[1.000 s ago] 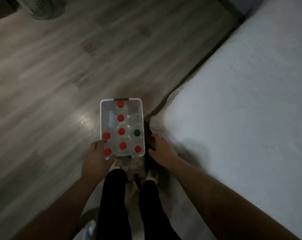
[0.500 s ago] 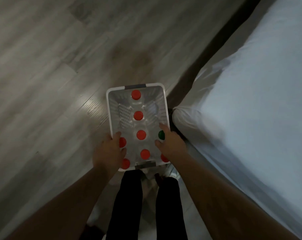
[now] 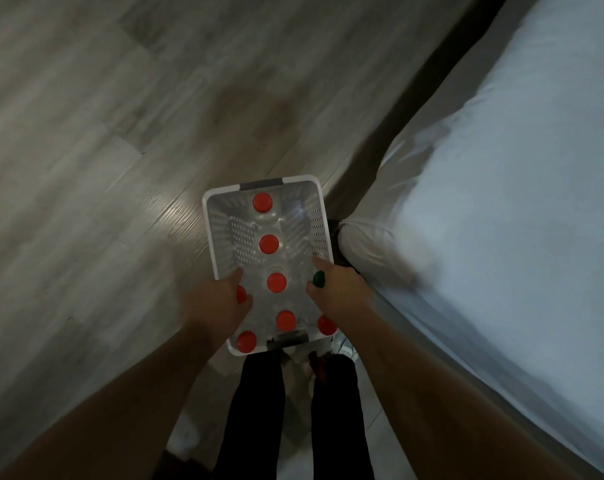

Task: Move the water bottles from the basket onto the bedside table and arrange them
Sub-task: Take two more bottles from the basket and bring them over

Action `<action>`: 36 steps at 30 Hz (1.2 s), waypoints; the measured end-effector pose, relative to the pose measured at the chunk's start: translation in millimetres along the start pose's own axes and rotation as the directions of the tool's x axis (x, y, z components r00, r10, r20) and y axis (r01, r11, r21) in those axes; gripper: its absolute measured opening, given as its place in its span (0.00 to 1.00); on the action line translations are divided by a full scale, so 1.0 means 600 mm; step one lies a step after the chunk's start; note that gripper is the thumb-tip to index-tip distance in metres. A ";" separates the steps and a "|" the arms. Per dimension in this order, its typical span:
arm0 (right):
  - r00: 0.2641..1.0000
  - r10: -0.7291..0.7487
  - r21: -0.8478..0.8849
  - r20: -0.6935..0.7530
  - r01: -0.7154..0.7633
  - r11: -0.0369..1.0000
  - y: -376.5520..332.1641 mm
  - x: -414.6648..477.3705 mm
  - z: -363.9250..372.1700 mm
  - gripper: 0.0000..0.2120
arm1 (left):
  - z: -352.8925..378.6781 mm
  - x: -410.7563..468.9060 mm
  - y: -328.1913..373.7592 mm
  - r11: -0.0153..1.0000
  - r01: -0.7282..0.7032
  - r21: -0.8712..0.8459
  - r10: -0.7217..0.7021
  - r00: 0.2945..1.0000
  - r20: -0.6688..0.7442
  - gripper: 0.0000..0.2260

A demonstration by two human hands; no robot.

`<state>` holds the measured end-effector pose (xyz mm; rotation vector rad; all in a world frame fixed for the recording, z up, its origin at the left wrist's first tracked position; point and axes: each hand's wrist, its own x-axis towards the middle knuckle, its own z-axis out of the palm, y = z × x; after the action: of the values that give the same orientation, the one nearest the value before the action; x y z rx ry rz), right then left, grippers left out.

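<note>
While grey wood-plank floor (image 3: 120, 133) is filling left side, left hand (image 3: 217, 303) is gripping left rim of white perforated plastic basket (image 3: 314, 216); clear water bottles with red caps (image 3: 268, 243) standing inside, one green-capped bottle (image 3: 318, 279); right hand (image 3: 338, 289) gripping right rim; white-sheeted bed (image 3: 501, 202) lying rightmost.

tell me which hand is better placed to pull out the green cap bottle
Right. The right hand is already at the green cap by the basket's right wall; the left hand sits over the opposite wall, beside red caps.
</note>
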<state>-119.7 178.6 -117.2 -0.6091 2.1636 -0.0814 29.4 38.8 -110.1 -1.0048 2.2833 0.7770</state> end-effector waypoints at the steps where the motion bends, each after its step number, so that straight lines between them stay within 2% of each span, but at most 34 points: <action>1: 1.000 -0.009 0.015 0.000 0.009 1.000 -0.001 -0.006 -0.006 0.22 | -0.006 -0.003 -0.002 1.000 0.003 -0.017 -0.003 1.000 -0.002 0.22; 7: 1.000 -0.010 0.026 -0.025 0.011 1.000 -0.009 -0.073 -0.055 0.22 | -0.057 -0.046 0.002 0.996 -0.043 -0.076 0.039 0.998 -0.053 0.20; 13: 0.995 0.026 0.247 -0.100 0.000 0.969 -0.019 -0.198 -0.106 0.21 | -0.141 -0.150 0.036 0.992 -0.085 -0.097 0.071 0.987 -0.148 0.16; 16: 0.977 0.027 0.320 -0.210 0.043 0.946 -0.013 -0.286 -0.127 0.22 | -0.184 -0.215 0.059 0.986 -0.104 -0.129 0.083 0.984 -0.159 0.14; 21: 0.923 0.080 0.417 -0.377 0.092 0.904 0.007 -0.431 -0.172 0.16 | -0.248 -0.317 0.116 0.984 -0.150 -0.097 0.125 0.966 -0.227 0.16; 23: 0.889 0.127 0.455 -0.441 0.100 0.885 0.021 -0.487 -0.181 0.15 | -0.264 -0.360 0.145 0.980 -0.183 -0.080 0.160 0.958 -0.236 0.16; 27: 0.801 0.289 0.582 -0.525 0.091 0.808 0.065 -0.590 -0.180 0.12 | -0.270 -0.432 0.203 0.937 -0.348 -0.045 0.331 0.920 -0.211 0.14; 31: 0.685 0.434 0.686 -0.585 0.131 0.716 0.120 -0.698 -0.162 0.12 | -0.252 -0.496 0.267 0.869 -0.492 -0.046 0.478 0.860 -0.177 0.11; 36: 0.521 0.608 0.773 -0.599 0.177 0.609 0.207 -0.830 -0.101 0.10 | -0.182 -0.602 0.351 0.767 -0.635 -0.092 0.606 0.765 -0.218 0.10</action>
<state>37.9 503.5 252.8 0.4054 2.7336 -1.3627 53.4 254.6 263.5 -0.3487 2.7867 1.1930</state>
